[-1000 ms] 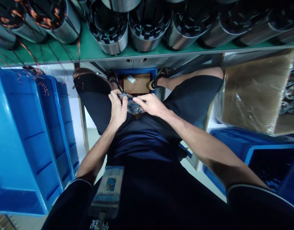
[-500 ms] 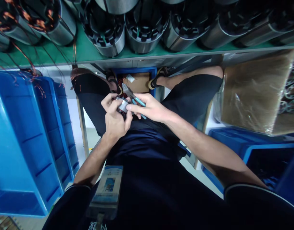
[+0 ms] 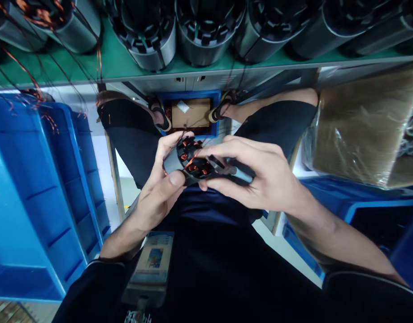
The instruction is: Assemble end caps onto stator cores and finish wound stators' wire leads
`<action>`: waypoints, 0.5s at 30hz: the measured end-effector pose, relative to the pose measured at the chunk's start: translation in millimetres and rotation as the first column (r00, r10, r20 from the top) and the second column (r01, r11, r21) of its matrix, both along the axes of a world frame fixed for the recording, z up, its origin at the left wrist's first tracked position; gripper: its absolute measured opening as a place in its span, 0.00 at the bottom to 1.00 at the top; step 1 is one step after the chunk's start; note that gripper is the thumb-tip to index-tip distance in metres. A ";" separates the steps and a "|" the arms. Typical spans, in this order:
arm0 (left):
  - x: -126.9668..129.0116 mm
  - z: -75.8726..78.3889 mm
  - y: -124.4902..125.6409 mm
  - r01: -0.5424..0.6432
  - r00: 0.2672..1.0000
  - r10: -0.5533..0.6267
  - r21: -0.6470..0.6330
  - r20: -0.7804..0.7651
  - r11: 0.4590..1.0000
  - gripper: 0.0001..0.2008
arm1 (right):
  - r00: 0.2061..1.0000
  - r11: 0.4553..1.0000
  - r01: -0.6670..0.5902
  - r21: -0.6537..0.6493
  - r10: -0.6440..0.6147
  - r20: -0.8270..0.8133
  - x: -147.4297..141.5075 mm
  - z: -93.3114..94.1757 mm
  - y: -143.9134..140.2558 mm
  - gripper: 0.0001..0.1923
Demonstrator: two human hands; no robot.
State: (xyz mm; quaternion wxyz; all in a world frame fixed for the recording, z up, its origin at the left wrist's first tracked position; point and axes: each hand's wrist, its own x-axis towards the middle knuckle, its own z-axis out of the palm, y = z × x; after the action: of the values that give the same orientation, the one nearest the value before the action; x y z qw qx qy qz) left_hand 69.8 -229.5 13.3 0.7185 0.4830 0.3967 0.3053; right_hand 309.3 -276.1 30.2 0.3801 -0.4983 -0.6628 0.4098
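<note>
Above my lap, my left hand (image 3: pixel 159 188) is wrapped around a motor stator (image 3: pixel 173 160), a silver cylinder with a black slotted end and copper windings. The wound end is tilted up and faces right. My right hand (image 3: pixel 256 172) meets that end from the right, its thumb and fingertips close to the windings. In its palm lies a pair of cutting pliers with blue handles (image 3: pixel 241 175); the jaws point left toward the stator. Loose copper wire crosses the stator's end. Whether the right fingertips pinch a wire is hard to see.
Several larger stators (image 3: pixel 208 49) stand along the green bench (image 3: pixel 117 69); copper wires hang over its left edge. Stacked blue bins (image 3: pixel 31 179) are at left. A plastic-wrapped cardboard box (image 3: pixel 357 130) sits at right above another blue bin (image 3: pixel 354 206). A blue tray (image 3: pixel 216 101) lies between the feet.
The stator has risen closer to the camera and turned, so its wound end now shows. The pliers have swung back into my right palm, and the right fingers have moved to the windings.
</note>
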 end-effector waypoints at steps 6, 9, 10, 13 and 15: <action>-0.2 -8.7 -2.5 0.032 0.993 -0.031 -0.012 0.111 0.999 0.28 | 0.977 0.999 0.032 -0.025 -0.026 0.212 3.6 10.9 -22.3 0.31; -2.9 -12.3 -3.8 0.046 0.997 -0.049 0.048 0.065 0.998 0.29 | 0.972 0.999 0.041 -0.003 -0.039 0.231 3.2 8.9 -25.3 0.34; -3.6 -12.8 -3.6 0.046 0.997 -0.050 0.065 0.054 0.997 0.30 | 0.973 0.999 0.041 -0.006 -0.039 0.226 2.8 8.9 -25.5 0.35; -3.7 -10.4 -2.8 0.028 0.999 -0.030 0.109 0.013 0.994 0.30 | 0.974 0.999 0.041 -0.003 -0.039 0.225 1.3 10.1 -25.7 0.34; -2.3 -7.3 -4.0 0.018 1.000 -0.017 0.143 -0.012 0.990 0.29 | 0.957 0.998 0.061 0.021 -0.065 0.282 0.0 9.6 -26.2 0.31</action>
State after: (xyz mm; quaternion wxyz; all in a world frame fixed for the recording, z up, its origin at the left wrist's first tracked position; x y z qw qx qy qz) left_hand 67.6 -233.5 5.9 0.6825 0.5384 0.3733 0.3240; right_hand 309.3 -302.3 39.8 0.2975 -0.5703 -0.6963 0.3184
